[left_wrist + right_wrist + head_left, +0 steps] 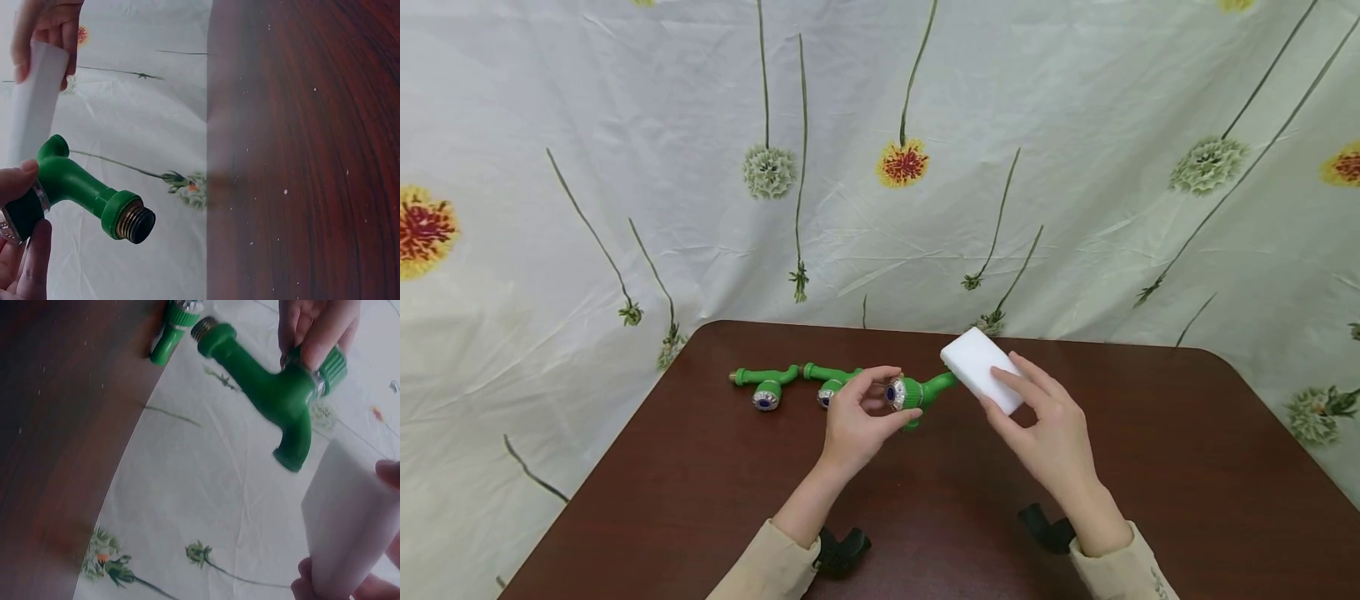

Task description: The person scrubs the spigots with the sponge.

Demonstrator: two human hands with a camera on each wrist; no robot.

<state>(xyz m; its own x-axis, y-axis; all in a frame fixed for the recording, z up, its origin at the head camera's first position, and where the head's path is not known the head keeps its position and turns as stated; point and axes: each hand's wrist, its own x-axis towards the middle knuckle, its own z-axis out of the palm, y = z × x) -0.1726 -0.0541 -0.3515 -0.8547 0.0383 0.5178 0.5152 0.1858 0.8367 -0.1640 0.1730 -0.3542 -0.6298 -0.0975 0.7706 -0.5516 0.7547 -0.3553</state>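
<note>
My left hand (pixel 859 417) pinches a green tap (pixel 275 394) by its ribbed round handle, holding it above the table. The tap's threaded end (pixel 139 224) points toward the table in the left wrist view, and its spout is turned toward the sponge. Between thumb and fingers, my right hand (pixel 1048 425) grips a white block-shaped sponge (pixel 977 367) by its edges. In the head view the sponge's far edge overlaps the tap's spout; in the right wrist view a small gap shows between them.
Two more green taps (pixel 767 377) (pixel 831 373) lie on the dark red-brown table (pixel 700 500), left of my left hand. Black straps (pixel 842 550) show at both wrists. A white cloth with printed flowers (pixel 850 100) hangs behind the table's far edge.
</note>
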